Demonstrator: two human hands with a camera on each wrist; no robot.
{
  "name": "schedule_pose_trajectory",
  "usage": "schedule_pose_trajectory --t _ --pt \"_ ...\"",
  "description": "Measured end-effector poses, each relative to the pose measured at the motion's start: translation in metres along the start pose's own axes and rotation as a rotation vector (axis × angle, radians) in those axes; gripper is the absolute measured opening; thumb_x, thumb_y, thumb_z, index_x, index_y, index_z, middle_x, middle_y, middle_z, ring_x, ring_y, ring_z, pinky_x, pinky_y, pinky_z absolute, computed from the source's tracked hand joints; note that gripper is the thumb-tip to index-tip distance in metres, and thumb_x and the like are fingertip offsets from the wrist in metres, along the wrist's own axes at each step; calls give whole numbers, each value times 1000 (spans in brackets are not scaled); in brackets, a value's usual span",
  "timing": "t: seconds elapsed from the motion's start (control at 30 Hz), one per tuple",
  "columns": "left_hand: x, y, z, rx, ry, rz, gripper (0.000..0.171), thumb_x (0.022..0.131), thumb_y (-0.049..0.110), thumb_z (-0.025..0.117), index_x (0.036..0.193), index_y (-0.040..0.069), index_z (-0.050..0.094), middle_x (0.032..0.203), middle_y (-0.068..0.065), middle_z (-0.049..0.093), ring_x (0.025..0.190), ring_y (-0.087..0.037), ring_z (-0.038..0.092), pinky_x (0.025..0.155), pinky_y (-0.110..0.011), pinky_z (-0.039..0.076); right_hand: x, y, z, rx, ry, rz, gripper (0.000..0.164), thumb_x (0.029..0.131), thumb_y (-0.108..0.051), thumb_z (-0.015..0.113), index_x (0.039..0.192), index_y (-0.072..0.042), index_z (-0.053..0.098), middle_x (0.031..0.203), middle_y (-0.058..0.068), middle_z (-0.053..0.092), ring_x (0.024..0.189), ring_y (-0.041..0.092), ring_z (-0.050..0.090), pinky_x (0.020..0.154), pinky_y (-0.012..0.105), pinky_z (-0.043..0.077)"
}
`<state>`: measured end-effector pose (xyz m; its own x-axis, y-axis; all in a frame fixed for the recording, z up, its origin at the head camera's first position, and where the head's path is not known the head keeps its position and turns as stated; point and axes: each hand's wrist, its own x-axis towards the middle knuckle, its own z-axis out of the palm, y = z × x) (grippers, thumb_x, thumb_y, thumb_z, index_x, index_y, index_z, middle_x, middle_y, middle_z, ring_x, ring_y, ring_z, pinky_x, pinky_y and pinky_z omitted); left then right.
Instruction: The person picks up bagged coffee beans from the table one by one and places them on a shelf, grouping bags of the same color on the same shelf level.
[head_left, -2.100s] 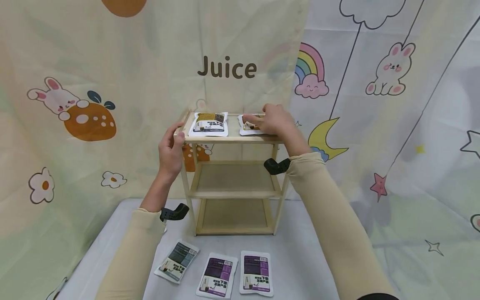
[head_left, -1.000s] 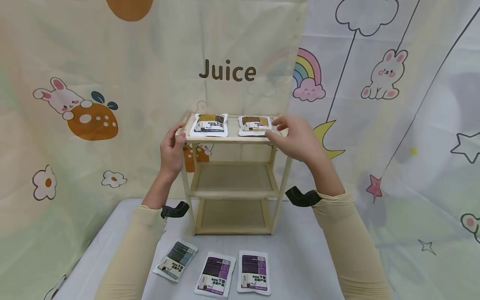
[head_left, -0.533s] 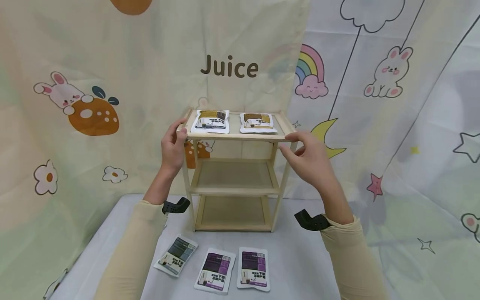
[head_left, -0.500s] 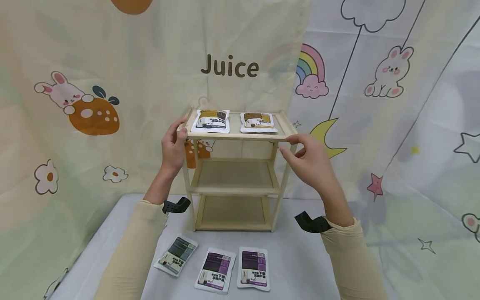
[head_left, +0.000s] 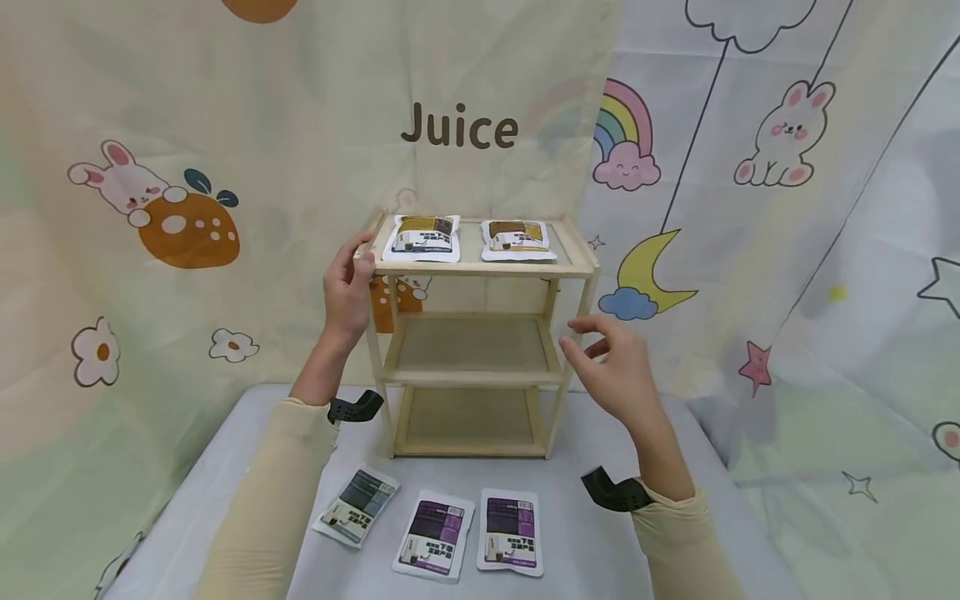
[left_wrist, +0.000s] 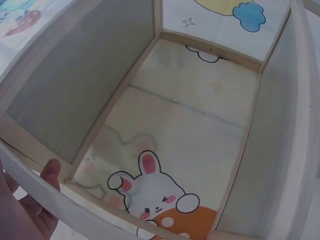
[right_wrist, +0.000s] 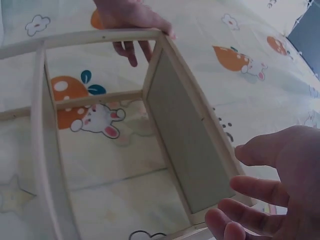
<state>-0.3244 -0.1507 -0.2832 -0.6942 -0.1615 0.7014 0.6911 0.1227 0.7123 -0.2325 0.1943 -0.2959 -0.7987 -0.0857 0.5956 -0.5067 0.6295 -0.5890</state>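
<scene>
we count one container, a wooden rack, standing on the white-covered table, with three tiers: a top shelf, a middle shelf and a bottom shelf. on the top shelf we see two pouches lying flat with a gap between them: a yellow-labelled pouch on the left and a brown-labelled pouch on the right. in front of the rack, three more lie on the table, making five in all: one grey-green pouch, set at a slant, and two purple ones, the left purple pouch and the right purple pouch, just beside each other.

we see two hands. the left hand grips the rack by the left edge of its top tier, its fingers wrapped round the frame. the right hand holds nothing; its fingers are loosely bent near the rack's right front leg, and we cannot tell whether they touch it. behind everything hangs one printed cloth backdrop reading "juice".
</scene>
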Motion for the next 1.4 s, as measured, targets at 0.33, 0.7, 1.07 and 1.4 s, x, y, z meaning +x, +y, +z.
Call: schedule_pose_trajectory --t 0.33,0.7,1.07,1.4 --pt "7 -23 -2 52 -7 12 45 97 31 47 135 9 54 131 -15 54 97 -18 55 77 -23 46 -27 18 23 62 -62 69 26 90 -17 70 113 -6 67 110 11 65 74 21 59 56 31 51" --pt "7 -1 2 139 -66 -90 48 100 30 37 142 9 44 137 -16 47 112 -26 50 95 -42 42 -68 49 56 86 -59 171 24 89 -13 71 111 -6 68 104 8 65 81 20 59 62 29 50" --pt "11 -13 1 131 -47 -101 50 97 34 35 142 14 39 138 -14 46 112 -27 50 91 -38 42 -111 74 86 146 -87 292 22 87 -13 73 108 -8 69 105 5 66 83 19 58 61 28 48" --pt "8 -14 3 85 -23 -126 52 96 33 38 143 12 36 140 -15 45 117 -25 48 98 -47 38 -153 82 117 126 -155 396 30 82 -19 77 108 -7 67 110 6 62 96 31 56 75 37 48"
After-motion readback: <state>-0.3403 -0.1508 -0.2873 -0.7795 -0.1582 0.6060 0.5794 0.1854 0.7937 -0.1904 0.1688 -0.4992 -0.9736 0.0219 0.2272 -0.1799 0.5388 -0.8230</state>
